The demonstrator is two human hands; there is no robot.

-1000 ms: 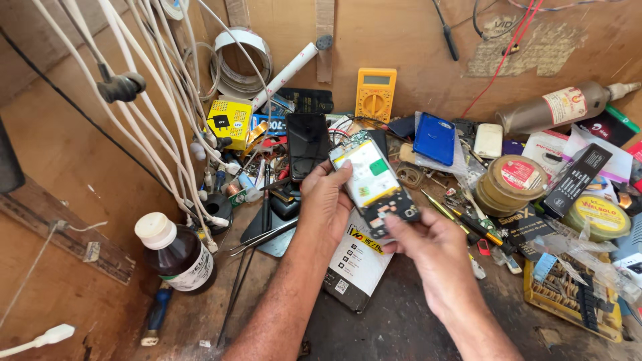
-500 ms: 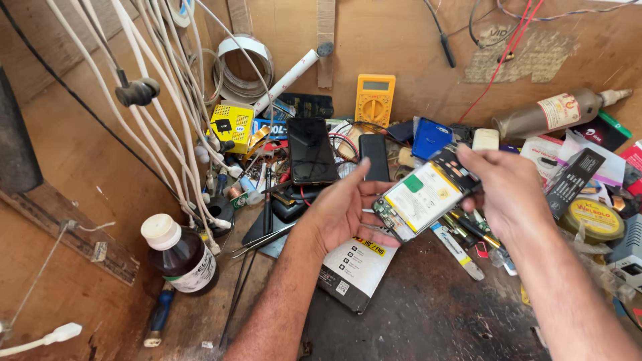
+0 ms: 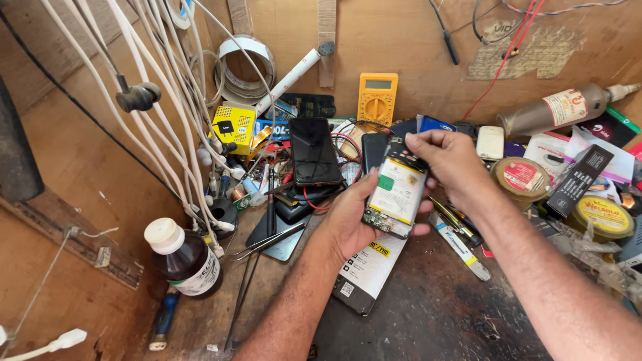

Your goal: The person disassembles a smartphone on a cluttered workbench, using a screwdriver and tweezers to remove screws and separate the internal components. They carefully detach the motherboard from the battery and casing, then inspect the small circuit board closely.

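Head view shows an opened phone (image 3: 396, 194), back cover off, with its pale battery and a green tab facing up, held above the middle of a cluttered bench. Its long axis runs from near-lower-left to far-upper-right, tilted slightly clockwise from upright in the frame; the circuit-board end points toward the person and the dark camera end points toward the back wall. The left hand (image 3: 351, 217) cradles the phone from below and from its left edge, fingers wrapped under it. The right hand (image 3: 451, 160) pinches the phone's far end between thumb and fingertips. Just beneath the left hand lies a flat white battery pack (image 3: 366, 274) with a yellow label. A black phone (image 3: 313, 151) rests face up to the left, leaning on loose parts; a yellow multimeter (image 3: 377, 99) stands against the wall behind. A brown bottle (image 3: 184, 259) with a white cap stands at the near left, beside metal tweezers (image 3: 267, 242). The worktop (image 3: 435, 321) is dark and scuffed; brown wooden panels (image 3: 80, 167) enclose it, with white cables (image 3: 167, 100) hanging down the left side
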